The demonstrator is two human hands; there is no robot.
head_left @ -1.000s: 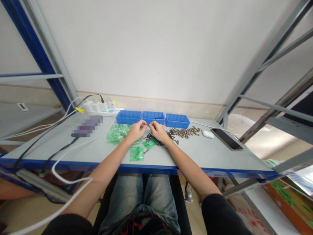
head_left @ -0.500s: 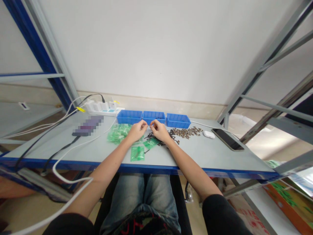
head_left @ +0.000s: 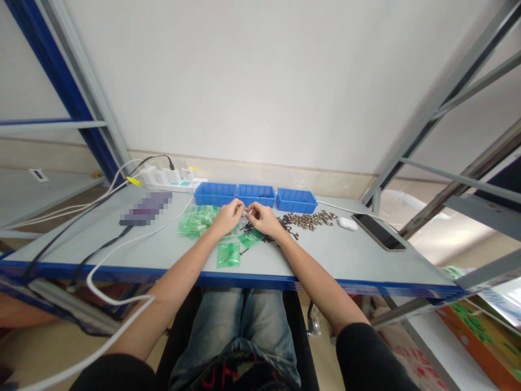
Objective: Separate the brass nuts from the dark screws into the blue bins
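Observation:
In the head view my left hand [head_left: 228, 216] and my right hand [head_left: 262, 218] meet above the table, in front of the blue bins. Both have thumb and fingers pinched together. A thin dark screw [head_left: 246, 210] shows at the fingertips of my right hand, its far end close to the left fingertips. What the left pinch holds is too small to make out. Under my right hand lies a loose heap of black screws [head_left: 281, 234], partly covered. A green plastic bag [head_left: 251, 238] lies below the hands, and another green bag with screws inside [head_left: 228, 255] is nearer the front edge.
Three blue bins [head_left: 297, 201] line the back. Green bags are piled [head_left: 197, 221] at left; brassy metal fittings [head_left: 311, 219] spread at right. Beyond them are a white case [head_left: 347, 223] and a phone [head_left: 378, 232]. A power strip [head_left: 169, 178] and cables occupy the left side.
My hands have drawn slightly closer together at the fingertips, and my right hand has shifted a little left and down. Less of the dark screw shows between them.

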